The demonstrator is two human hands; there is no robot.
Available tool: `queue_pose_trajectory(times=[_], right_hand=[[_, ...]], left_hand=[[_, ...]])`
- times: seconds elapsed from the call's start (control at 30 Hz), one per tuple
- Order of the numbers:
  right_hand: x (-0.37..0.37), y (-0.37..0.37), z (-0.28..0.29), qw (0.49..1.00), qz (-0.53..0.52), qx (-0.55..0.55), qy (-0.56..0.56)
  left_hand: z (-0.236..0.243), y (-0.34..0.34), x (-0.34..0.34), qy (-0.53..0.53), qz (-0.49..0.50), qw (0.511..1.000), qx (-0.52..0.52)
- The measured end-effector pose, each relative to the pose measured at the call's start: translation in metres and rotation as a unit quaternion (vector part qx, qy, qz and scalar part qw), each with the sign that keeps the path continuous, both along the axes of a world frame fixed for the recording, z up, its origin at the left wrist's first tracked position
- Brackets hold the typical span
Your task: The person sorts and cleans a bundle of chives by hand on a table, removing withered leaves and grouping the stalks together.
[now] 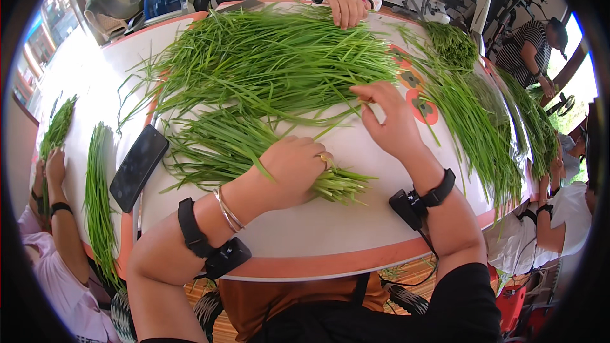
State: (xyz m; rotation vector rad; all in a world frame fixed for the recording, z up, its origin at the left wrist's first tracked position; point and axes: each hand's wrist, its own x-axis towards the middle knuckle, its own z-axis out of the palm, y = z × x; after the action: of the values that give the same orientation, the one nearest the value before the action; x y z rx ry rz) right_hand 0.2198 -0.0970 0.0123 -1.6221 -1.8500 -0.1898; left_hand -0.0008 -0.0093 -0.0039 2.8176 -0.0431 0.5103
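Note:
My left hand [289, 171], with a ring on one finger, is wrapped round a bunch of garlic chives [213, 146] lying on the white table. The bunch's pale cut ends [343, 184] stick out to the right of the fist, its green leaves to the left. Farther right, my right hand [391, 117] is raised a little, thumb and fingertips closing on a thin chive blade at the near edge of the big pile of chives [273, 57]. That pile covers the table's far middle.
A dark phone [139, 168] lies left, beside a narrow chive bunch [99, 197]. More chives [473, 127] spread over the right side. Across the table, another person's hand [346, 6] rests on the pile. Co-workers' hands [56, 166] handle chives at both sides.

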Motion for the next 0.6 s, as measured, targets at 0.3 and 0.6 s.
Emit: queue_pose_trajectory(times=[0.3,0.6], right_hand=[[0.016,-0.004,-0.002,0.928,0.04,0.241,0.282],[0.017,0.004,-0.013,0.962,-0.005,0.108,0.253]], left_hand=[[0.008,-0.001,0.0,0.06,0.018,0.998,-0.006],[0.004,-0.006,-0.003,0.082,0.097,0.992,-0.007]])
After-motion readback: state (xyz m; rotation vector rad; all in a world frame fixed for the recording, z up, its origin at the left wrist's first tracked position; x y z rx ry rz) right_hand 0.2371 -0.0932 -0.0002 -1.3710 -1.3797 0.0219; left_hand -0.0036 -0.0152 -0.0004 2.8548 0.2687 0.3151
